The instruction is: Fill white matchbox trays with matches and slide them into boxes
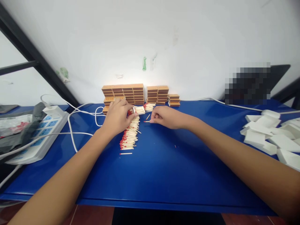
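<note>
A long row of red-tipped matches (129, 136) lies on the blue table (164, 168). My left hand (118, 116) rests at the far end of the row, its fingers closed around a small white matchbox tray (140, 110) with matches in it. To its right, my right hand (164, 117) pinches a single match (146, 121) against the table. A few loose matches (148, 116) lie between the hands.
Brown matchbox stacks (131, 93) stand against the white wall behind the hands. A pile of white trays (272, 136) lies at the right edge. At the left sit a white power strip (44, 131), white cables (77, 125) and a grey bag (21, 131).
</note>
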Tool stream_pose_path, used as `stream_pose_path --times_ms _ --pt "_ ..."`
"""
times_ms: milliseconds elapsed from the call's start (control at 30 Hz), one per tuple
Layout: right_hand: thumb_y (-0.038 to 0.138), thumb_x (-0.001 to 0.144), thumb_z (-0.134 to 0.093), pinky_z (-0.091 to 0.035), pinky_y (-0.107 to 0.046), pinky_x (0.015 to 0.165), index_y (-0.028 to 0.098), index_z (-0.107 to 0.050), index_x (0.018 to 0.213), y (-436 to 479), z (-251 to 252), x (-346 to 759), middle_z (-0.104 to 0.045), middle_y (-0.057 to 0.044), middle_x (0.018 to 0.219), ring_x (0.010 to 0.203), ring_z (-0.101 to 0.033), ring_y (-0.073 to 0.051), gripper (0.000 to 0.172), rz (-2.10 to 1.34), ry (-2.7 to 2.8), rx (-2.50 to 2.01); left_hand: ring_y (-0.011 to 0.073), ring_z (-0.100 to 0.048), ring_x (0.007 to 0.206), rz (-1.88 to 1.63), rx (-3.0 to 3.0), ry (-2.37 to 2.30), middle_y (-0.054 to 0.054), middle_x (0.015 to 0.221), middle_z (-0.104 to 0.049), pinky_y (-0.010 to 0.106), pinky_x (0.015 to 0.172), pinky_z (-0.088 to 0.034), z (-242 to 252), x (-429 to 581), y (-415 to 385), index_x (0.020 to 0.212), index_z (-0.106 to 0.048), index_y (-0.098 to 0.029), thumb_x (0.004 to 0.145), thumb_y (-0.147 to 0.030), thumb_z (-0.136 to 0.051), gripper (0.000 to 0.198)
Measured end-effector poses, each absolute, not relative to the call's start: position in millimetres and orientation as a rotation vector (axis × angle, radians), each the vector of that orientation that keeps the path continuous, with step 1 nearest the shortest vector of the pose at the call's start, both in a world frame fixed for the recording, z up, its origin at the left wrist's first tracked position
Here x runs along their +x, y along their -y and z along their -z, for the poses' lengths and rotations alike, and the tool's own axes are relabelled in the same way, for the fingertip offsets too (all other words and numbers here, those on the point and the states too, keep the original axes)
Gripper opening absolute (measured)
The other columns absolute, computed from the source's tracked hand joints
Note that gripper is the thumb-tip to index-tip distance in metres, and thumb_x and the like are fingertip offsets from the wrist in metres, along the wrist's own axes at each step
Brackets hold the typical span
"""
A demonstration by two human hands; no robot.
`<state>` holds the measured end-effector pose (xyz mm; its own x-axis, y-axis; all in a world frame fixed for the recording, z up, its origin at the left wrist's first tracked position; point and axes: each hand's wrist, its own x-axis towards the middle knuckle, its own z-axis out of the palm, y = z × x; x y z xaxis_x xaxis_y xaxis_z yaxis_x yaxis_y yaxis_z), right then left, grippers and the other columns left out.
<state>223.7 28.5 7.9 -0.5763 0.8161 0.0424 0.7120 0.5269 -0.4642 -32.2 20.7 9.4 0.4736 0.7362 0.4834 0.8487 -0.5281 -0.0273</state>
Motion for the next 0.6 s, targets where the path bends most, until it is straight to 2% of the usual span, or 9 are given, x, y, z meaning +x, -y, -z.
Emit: stream_pose_path --times_ms 67,167,267,400,600 --pt "0.025 0.1 -0.068 -0.038 -0.029 0.068 0.018 -0.069 0.084 -29 -9 224 -0.068 -0.003 0.081 0.073 -0.058 -0.017 0.017 -0.52 2.462 -1.259 0.0317 -0.057 0.104 0.613 -2.493 1.328 0.011 0.103 -0.069 0.047 0.093 -0.044 -9 -32 -21 0.112 -0.078 -0.015 0.097 -0.04 -0.075 0.03" --pt "0.025 0.1 -0.067 -0.04 -0.031 0.073 0.017 -0.068 0.088 -30 -8 224 -0.067 -0.006 0.092 0.08 -0.058 -0.018 0.015 -0.358 2.37 -1.245 0.0301 -0.058 0.103 0.627 -2.594 1.238 0.01 0.104 -0.069 0.046 0.094 -0.045 -7 -31 -21 0.119 -0.077 -0.016 0.099 -0.043 -0.072 0.033" --pt "0.023 0.101 -0.067 -0.041 -0.032 0.078 0.018 -0.068 0.091 -30 -6 224 -0.065 -0.008 0.1 0.085 -0.058 -0.019 0.011 -0.271 2.334 -1.245 0.0294 -0.059 0.104 0.645 -2.685 1.135 0.01 0.105 -0.07 0.045 0.095 -0.045 -7 -29 -21 0.117 -0.077 -0.017 0.101 -0.046 -0.07 0.034" --pt "0.021 0.1 -0.067 -0.041 -0.033 0.078 0.019 -0.067 0.091 -29 -3 223 -0.063 -0.007 0.098 0.087 -0.059 -0.021 0.01 -0.272 2.357 -1.211 0.0285 -0.058 0.101 0.638 -2.745 1.064 0.011 0.104 -0.07 0.045 0.094 -0.046 -8 -25 -18 0.112 -0.077 -0.018 0.101 -0.048 -0.069 0.033" --pt "0.025 0.1 -0.067 -0.042 -0.032 0.077 0.019 -0.066 0.091 -29 -2 221 -0.063 -0.007 0.098 0.085 -0.058 -0.02 0.011 -0.275 2.333 -1.098 0.0281 -0.059 0.101 0.671 -2.76 1.053 0.011 0.105 -0.071 0.044 0.095 -0.047 -9 -22 -16 0.115 -0.077 -0.016 0.102 -0.047 -0.067 0.035"
